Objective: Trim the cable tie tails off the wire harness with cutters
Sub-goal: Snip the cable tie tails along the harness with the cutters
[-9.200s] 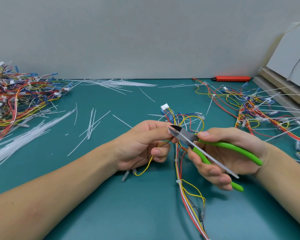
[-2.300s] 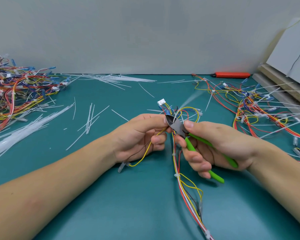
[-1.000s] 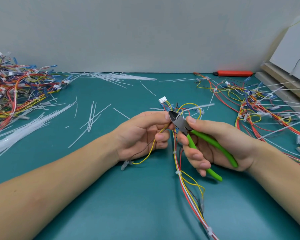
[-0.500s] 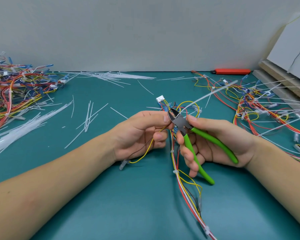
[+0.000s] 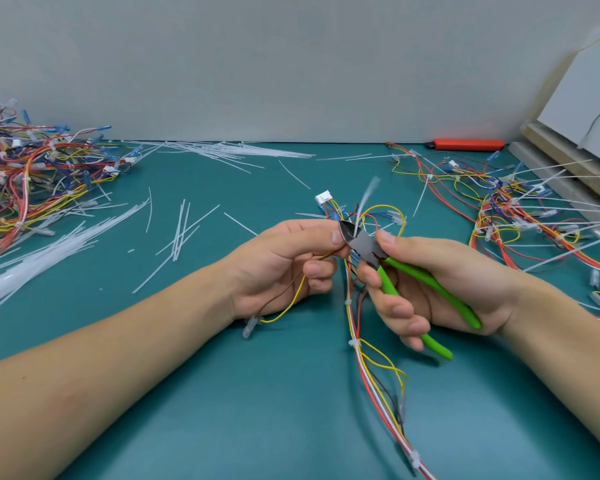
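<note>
Presently, head view: your left hand (image 5: 284, 268) pinches the harness (image 5: 364, 341) mid-mat; your right hand (image 5: 430, 282) grips the cutters (image 5: 361, 242), blades at a blurred tail (image 5: 368, 195). Done, seemingly: loose tails (image 5: 181, 230). Left: untrimmed harnesses (image 5: 520, 216), right.

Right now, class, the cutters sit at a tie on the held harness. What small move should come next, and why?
Probably squeeze the green handles: the right hand has the cutters set at the blurred white tie tail, while the left hand pinches the wire harness beside them.
</note>
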`<state>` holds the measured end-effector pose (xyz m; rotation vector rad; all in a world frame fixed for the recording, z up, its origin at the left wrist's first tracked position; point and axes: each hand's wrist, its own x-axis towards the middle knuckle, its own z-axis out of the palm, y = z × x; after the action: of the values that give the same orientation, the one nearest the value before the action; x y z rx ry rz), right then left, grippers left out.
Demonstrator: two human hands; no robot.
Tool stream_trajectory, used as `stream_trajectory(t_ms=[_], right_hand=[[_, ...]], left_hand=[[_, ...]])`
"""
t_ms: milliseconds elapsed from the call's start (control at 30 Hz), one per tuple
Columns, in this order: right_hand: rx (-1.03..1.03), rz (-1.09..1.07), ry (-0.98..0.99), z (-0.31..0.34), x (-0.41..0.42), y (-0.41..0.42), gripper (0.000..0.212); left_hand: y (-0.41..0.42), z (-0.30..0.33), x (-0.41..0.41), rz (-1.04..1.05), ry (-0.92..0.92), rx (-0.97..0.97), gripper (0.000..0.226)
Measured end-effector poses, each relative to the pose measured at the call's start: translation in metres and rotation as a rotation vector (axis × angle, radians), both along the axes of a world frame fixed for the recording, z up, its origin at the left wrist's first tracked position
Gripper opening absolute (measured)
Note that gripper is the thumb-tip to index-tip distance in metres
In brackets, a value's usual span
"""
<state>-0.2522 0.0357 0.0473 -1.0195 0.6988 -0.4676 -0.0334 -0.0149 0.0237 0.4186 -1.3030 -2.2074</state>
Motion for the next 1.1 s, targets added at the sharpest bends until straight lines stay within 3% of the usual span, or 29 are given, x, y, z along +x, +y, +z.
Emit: stream_trajectory(t_ms=[100,367,667,1100], right_hand=[[-0.017,-0.011,0.006,0.0013,0.0013,0.002,0.044],[-0.032,-0.024,0.026,-0.0032,0.0002,-0.0001,0.049],[-0.037,0.011,0.006,-0.0048,-0.0039,-0.0016,0.046],[-0.045,-0.021,0.013,-0.0054,0.0013,0.0002,0.047]], left_hand=[[0.0001,0.0001,0.0006,-0.012,0.008,-0.004,0.02],[0.0017,0.0009,-0.0004,0.01,0.004,0.008,0.031],[-0.0002,-0.002,0.0,0.0,0.008,0.007,0.015],[-0.0002,0.0001,0.0003,-0.002,0.021,0.021,0.022]])
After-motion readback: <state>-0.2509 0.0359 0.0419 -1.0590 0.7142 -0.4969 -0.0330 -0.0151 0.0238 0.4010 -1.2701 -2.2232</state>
